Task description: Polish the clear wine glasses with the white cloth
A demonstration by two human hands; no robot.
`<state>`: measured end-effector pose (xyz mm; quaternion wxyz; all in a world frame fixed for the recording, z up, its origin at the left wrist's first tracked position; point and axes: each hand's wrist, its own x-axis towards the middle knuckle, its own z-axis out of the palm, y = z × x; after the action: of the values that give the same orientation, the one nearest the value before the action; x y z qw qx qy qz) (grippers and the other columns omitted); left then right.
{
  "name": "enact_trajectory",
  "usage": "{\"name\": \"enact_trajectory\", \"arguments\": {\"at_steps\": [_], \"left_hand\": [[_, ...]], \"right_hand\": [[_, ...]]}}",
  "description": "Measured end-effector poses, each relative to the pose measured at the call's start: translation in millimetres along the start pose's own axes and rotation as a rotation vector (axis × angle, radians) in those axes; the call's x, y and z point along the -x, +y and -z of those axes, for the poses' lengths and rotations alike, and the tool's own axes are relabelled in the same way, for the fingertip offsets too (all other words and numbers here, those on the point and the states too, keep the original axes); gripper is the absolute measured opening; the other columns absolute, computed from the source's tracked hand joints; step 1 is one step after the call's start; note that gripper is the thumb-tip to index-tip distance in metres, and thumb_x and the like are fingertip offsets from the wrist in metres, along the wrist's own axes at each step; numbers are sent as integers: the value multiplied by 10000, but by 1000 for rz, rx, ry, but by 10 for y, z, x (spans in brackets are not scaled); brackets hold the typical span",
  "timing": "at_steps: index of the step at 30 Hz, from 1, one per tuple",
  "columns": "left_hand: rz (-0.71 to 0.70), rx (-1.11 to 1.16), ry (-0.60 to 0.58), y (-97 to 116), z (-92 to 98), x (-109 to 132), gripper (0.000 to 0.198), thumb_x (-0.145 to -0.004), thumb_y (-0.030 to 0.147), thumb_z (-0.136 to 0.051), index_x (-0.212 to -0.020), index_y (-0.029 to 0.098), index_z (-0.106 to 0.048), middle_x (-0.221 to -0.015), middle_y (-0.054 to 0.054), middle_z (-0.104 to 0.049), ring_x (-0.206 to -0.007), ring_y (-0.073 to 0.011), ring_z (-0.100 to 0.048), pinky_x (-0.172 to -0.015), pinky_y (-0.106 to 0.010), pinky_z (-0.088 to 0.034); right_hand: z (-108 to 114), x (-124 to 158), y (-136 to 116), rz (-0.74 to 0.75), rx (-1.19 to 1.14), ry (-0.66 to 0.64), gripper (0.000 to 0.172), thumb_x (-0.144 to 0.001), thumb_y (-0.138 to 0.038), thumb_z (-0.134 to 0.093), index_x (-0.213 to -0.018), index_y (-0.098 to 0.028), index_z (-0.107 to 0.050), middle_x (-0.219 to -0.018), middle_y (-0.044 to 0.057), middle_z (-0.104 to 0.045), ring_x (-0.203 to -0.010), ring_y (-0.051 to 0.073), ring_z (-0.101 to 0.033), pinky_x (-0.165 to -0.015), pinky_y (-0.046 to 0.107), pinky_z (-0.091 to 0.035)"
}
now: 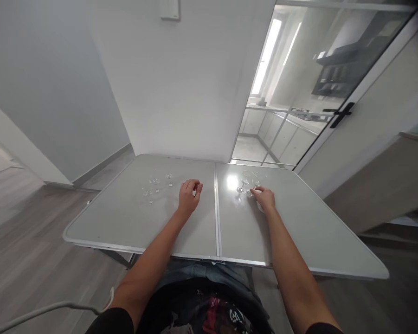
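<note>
Over the left half of the grey folding table (pixel 118 218), my left hand (pixel 189 197) hovers near the middle seam. Its fingers are curled towards the thumb in a pinch, and whatever may be in them is too small to make out. To its left lies a loose group of small clear pieces (pixel 156 190), which look like transparent suction cups. On the right half, the fingertips of my right hand (pixel 265 198) are closed on a small clear piece (pixel 249 192). It sits at the edge of a second group of similar clear pieces (pixel 241 190).
A metal seam (pixel 216 208) divides the tabletop. A bright light reflection (pixel 232 182) shows beside the right group. Behind the table stand a white wall (pixel 181 93) and a glass-paned door with a black handle (pixel 341 114). A pale cable (pixel 62 305) runs by my left arm.
</note>
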<state>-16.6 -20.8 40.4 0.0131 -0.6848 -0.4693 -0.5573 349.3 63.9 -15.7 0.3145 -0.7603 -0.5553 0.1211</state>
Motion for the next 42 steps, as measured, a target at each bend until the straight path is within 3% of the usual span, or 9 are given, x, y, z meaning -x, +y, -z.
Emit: {"name": "enact_trajectory", "arguments": {"at_steps": [9,15,20,25,29,33,37,40,42], "left_hand": [[424,-357,549,-327,960,406,204,-914,341,-614,-1015,186,-529,-962,-52,-521,-908,-206,-505,-893,-378,-417],[600,-386,414,-757,1077,435,714,-719,484,-817,-1231,153,-444,-1213,-139,-522,-1068,-260,-552,-988,-458,-439],[662,-220,281,-905,1060,380,485,-811,413,-741,-1159,193,-484,-1087,-103,-656,-995,-245,-655,-909,-413,-502],[531,-102,275,-791,1103,316,406,-848,427,-697,-1136,209,-513,-997,-78,-690,-889,-222,-679,-834,-371,-515],[436,80,237,-542,946,171,435,-862,492,-679,-1160,213,-530,-886,-31,-664,-812,-184,-669,-775,-316,-515],[456,580,-23,-283,458,22,462,-902,557,-612,-1195,226,-478,-660,63,-524,-549,-106,-536,-588,-233,-465],[622,887,-228,-154,-132,-7,544,-805,632,-692,-1097,213,-503,-627,95,-431,-429,-49,-364,-466,-208,-389],[716,908,-213,-142,-399,60,673,-662,615,-819,-1085,205,-494,-750,53,-562,-437,-34,-390,-433,-205,-378],[737,924,-205,-160,-459,119,736,-602,641,-836,-1083,206,-488,-876,10,-627,-437,-25,-402,-418,-207,-379]], "right_hand": [[-25,-31,82,23,50,-62,540,-742,-584,-637,-1104,-212,-786,-940,132,-781,-924,320,-707,-759,349,-496],[-23,-37,67,-19,81,-58,520,-743,-587,-638,-1089,-229,-789,-967,139,-775,-945,331,-701,-780,366,-501],[20,2,47,-32,55,-73,578,-741,-596,-663,-1153,-198,-738,-976,135,-760,-979,313,-688,-842,364,-496],[149,182,-81,-47,124,-89,817,-624,-416,-801,-1355,-132,-571,-1253,222,-632,-1168,355,-598,-933,405,-483],[323,458,-234,-77,58,53,434,-708,-259,-666,-1122,-126,-684,-1196,239,-602,-1206,405,-537,-986,501,-437],[404,763,-507,17,-381,355,331,-853,-309,-486,-1116,-200,-655,-1133,119,-627,-1067,260,-593,-940,360,-453],[266,934,-1073,-31,-1113,-66,305,-757,-450,-643,-960,-223,-621,-835,11,-653,-751,192,-608,-682,286,-473],[32,966,-1499,-72,-1296,-417,315,-680,-425,-734,-880,-213,-615,-744,-13,-631,-670,161,-579,-623,260,-449],[-154,971,-1670,-60,-1309,-507,317,-668,-420,-753,-869,-210,-624,-713,-23,-627,-662,150,-576,-621,250,-443]]}}
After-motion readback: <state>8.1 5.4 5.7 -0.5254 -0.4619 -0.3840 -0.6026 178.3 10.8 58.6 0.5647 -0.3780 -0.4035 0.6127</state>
